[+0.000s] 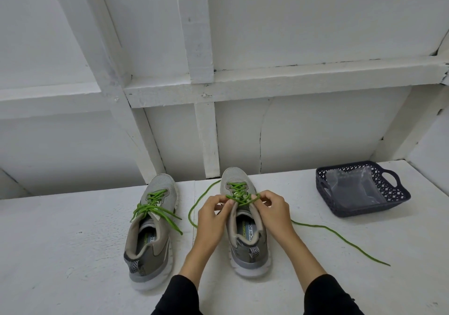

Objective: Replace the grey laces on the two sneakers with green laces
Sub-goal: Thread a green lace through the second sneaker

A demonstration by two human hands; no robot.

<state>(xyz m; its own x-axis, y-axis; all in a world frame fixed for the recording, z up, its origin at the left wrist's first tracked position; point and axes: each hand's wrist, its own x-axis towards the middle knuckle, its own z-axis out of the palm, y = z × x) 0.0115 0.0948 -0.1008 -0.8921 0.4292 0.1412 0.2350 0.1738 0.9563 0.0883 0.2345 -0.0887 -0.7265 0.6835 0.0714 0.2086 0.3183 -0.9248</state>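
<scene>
- Head view shows us well into the second shoe: the left sneaker (151, 227) at 9 o'clock from our hands is fully laced in green with a bow, while the right sneaker (245, 220) still has loose ends.
- Our left hand (213, 214) pinches the green lace (239, 194) at the upper eyelets on its own side; our right hand (273, 208) has its fingers curled round the lace on the opposite side. Both hands hold lace, neither is spread.
- We judge the step to be drawing the top crossings snug before tying. We should pull both sides evenly so the tongue stays centred.
- One free end (196, 208) loops out toward 10 o'clock, the other (340, 239) trails across the counter (73, 254) toward 4 o'clock. We should compare their lengths before knotting.
- We keep the sneaker flat on the counter so it does not tip as we tug.
- At 2 o'clock sits a dark basket (398, 193) with a clear bag (352, 186) inside; grey laces are not visible to us.
</scene>
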